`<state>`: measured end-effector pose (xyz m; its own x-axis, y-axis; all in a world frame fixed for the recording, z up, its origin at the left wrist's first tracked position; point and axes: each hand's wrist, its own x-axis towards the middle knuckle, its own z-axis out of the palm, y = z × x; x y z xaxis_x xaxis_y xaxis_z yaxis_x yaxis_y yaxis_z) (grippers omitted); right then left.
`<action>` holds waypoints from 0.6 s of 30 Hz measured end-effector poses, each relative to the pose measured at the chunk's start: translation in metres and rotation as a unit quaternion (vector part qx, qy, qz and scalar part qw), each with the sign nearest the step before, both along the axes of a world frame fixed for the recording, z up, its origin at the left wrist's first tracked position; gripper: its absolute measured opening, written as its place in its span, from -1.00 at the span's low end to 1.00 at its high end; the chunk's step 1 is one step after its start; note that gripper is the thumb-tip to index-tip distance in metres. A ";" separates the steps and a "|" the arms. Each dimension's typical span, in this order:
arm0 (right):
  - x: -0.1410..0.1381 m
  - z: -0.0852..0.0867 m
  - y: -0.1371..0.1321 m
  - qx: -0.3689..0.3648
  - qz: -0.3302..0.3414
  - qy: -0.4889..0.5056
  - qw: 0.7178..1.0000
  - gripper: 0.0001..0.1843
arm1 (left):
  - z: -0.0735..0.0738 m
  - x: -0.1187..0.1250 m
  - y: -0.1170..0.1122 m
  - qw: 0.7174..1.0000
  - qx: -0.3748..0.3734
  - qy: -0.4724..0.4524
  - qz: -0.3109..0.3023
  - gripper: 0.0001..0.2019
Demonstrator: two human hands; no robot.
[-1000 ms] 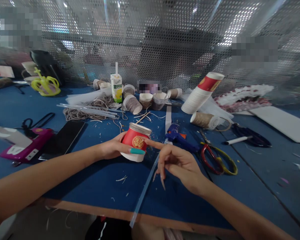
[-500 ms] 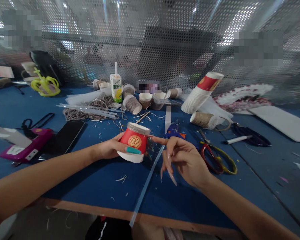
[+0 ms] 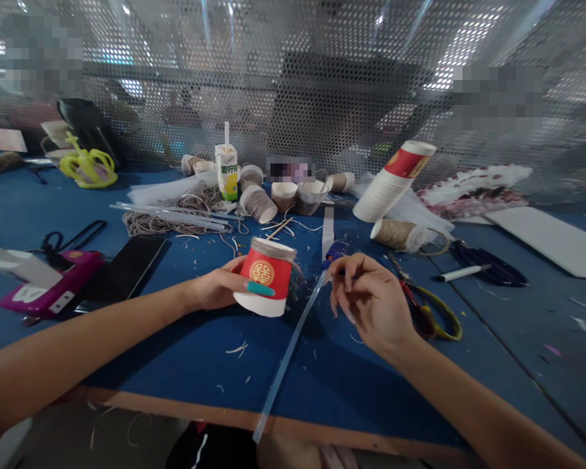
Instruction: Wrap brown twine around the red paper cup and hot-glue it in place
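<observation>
My left hand [image 3: 222, 284] is closed around a red paper cup [image 3: 278, 277] with a gold emblem and a white band at its lower end. Grey twine [image 3: 273, 249] is wound round the cup's upper end. The cup tilts slightly above the table. My right hand [image 3: 371, 303] hovers to the right, apart from the cup, its fingers loosely bent and spaced, with nothing visible in them. Just beyond its fingertips lies a blue glue gun [image 3: 336, 250], partly hidden by the hand. A long clear glue stick [image 3: 288, 358] runs from there toward the table's front edge.
Scissors [image 3: 442, 316] lie beside my right wrist. Behind stand a stack of paper cups [image 3: 383, 189], a twine-wrapped cup [image 3: 395, 234], a drink carton [image 3: 227, 176] and a heap of twine [image 3: 161, 223]. A phone [image 3: 131, 270] and purple power strip [image 3: 58, 286] lie left.
My right hand has drawn back to the right from the cup's rim, and its outstretched index finger has bent. My left hand has shifted the cup slightly to the right.
</observation>
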<state>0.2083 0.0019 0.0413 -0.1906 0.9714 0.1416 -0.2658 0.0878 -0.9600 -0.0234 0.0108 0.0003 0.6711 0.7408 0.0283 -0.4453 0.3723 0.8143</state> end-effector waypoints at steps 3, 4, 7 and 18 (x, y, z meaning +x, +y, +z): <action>0.002 0.000 -0.001 0.057 -0.034 -0.038 0.997 -0.74 | 0.003 0.002 -0.001 1.000 0.005 -0.005 0.012 -0.40; 0.002 -0.001 -0.001 0.075 -0.034 -0.057 0.995 -0.69 | 0.004 0.003 -0.001 1.000 0.001 -0.007 0.015 -0.40; 0.002 -0.004 -0.003 0.081 0.026 -0.112 0.990 -0.57 | 0.001 0.003 -0.001 0.999 -0.016 -0.004 0.036 -0.43; 0.005 -0.005 -0.003 0.162 -0.048 -0.144 0.975 -0.76 | -0.002 0.002 0.000 0.996 -0.012 0.041 0.073 -0.37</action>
